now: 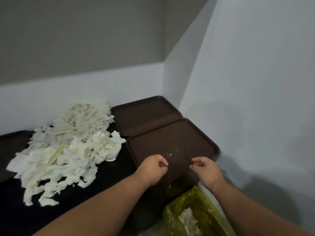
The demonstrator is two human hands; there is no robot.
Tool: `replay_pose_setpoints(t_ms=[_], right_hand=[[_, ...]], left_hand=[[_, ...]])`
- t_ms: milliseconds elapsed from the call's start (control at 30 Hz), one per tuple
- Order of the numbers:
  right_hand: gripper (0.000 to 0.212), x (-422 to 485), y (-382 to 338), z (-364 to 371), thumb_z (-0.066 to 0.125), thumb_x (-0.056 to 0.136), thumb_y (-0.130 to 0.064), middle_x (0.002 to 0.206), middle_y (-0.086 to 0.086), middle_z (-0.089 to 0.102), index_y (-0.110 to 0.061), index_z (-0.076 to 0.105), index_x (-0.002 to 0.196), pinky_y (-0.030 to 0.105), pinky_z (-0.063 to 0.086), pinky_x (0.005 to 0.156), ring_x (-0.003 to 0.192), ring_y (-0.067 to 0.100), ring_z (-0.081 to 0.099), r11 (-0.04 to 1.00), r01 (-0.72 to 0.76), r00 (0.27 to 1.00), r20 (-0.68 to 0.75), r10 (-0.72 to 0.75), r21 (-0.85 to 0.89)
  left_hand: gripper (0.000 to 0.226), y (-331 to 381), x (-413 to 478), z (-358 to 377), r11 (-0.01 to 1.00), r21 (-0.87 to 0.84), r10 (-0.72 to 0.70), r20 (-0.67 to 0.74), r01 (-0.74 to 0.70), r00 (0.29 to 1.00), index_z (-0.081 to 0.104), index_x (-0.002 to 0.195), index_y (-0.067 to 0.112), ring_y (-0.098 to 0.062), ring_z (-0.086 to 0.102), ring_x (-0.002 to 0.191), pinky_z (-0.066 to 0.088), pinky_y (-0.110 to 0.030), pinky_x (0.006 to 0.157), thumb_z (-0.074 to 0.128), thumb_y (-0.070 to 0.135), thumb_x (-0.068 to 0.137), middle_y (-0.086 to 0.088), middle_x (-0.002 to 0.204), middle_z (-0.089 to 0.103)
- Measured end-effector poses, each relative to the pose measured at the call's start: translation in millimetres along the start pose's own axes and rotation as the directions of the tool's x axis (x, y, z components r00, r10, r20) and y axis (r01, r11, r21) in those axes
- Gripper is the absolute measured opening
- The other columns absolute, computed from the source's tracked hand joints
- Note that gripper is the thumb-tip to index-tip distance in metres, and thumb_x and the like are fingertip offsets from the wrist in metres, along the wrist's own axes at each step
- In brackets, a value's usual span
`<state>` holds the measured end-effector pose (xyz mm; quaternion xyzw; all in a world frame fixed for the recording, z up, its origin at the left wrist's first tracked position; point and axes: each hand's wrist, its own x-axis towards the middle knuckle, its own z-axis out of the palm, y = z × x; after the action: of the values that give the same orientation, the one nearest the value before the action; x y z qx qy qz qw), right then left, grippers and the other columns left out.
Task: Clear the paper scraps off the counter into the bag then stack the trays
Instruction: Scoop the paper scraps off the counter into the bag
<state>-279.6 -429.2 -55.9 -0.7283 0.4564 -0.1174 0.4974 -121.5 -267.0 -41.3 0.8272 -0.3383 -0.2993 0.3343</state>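
White wall [255, 82] under grey band [68, 31]

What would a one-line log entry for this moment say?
left hand, right hand: curled above near tray | scrap pile: on counter | bag: partly filled

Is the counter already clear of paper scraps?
No, a large pile of white paper scraps lies on the dark counter, left of the brown trays.

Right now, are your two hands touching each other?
Apart. The head view shows the left hand and the right hand side by side, with a strip of the brown tray plainly showing between their curled fingers.
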Motion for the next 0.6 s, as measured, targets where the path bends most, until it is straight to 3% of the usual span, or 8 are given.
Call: replay_pose_setpoints(t_ms=[100, 167, 300, 467, 600], right_hand=[[0.026, -6, -30, 36, 0.075, 0.085, -0.018, 0.099, -0.004, 0.066, -0.021, 0.068, 0.11, 0.022, 0.046, 0.075, 0.089, 0.008, 0.063, 0.998, 0.058, 0.996, 0.066, -0.057, -0.015], [0.025, -11, -51, 59, 0.074, 0.086, -0.02, 0.101, -0.005, 0.066, -0.025, 0.067, 0.11, 0.019, 0.045, 0.071, 0.091, 0.006, 0.062, 0.995, 0.1, 0.989, 0.116, -0.096, -0.029], [0.027, -23, -85, 110, 0.073, 0.087, -0.022, 0.105, -0.007, 0.065, -0.027, 0.065, 0.113, 0.025, 0.047, 0.086, 0.096, 0.005, 0.061, 0.987, 0.151, 0.966, 0.218, -0.135, -0.057], [0.028, -42, -114, 179, 0.072, 0.087, -0.019, 0.105, -0.005, 0.064, -0.023, 0.065, 0.114, 0.016, 0.044, 0.069, 0.091, 0.004, 0.062, 0.97, 0.228, 0.933, 0.303, -0.194, -0.083], [0.032, -56, -129, 228, 0.073, 0.086, -0.021, 0.106, -0.004, 0.064, -0.024, 0.066, 0.117, 0.021, 0.048, 0.077, 0.094, 0.008, 0.064, 0.96, 0.265, 0.908, 0.359, -0.218, -0.088]], left_hand=[[0.01, -35, -21, -43, 0.999, 0.045, -0.011, -0.068, 0.015, 0.998, 0.066, 0.086, 0.031, -0.003, 0.064, 0.078, 0.055, -0.025, 0.08, 0.069, 0.021, 0.087, 0.01, 0.085, 0.068], [0.009, -60, -36, -71, 0.995, 0.09, -0.038, -0.11, 0.048, 0.993, 0.067, 0.091, 0.031, -0.003, 0.064, 0.08, 0.053, -0.024, 0.079, 0.067, 0.022, 0.087, 0.012, 0.087, 0.067], [0.01, -109, -67, -120, 0.985, 0.086, -0.126, -0.216, 0.147, 0.968, 0.067, 0.097, 0.031, -0.005, 0.064, 0.085, 0.052, -0.022, 0.078, 0.067, 0.025, 0.089, 0.012, 0.093, 0.068], [0.011, -169, -107, -164, 0.968, 0.054, -0.214, -0.318, 0.243, 0.924, 0.064, 0.092, 0.036, -0.002, 0.062, 0.083, 0.05, -0.02, 0.073, 0.067, 0.027, 0.088, 0.014, 0.093, 0.066], [0.011, -213, -134, -189, 0.951, 0.043, -0.271, -0.355, 0.305, 0.895, 0.062, 0.093, 0.038, -0.003, 0.06, 0.083, 0.053, -0.024, 0.075, 0.066, 0.029, 0.087, 0.012, 0.097, 0.063]])
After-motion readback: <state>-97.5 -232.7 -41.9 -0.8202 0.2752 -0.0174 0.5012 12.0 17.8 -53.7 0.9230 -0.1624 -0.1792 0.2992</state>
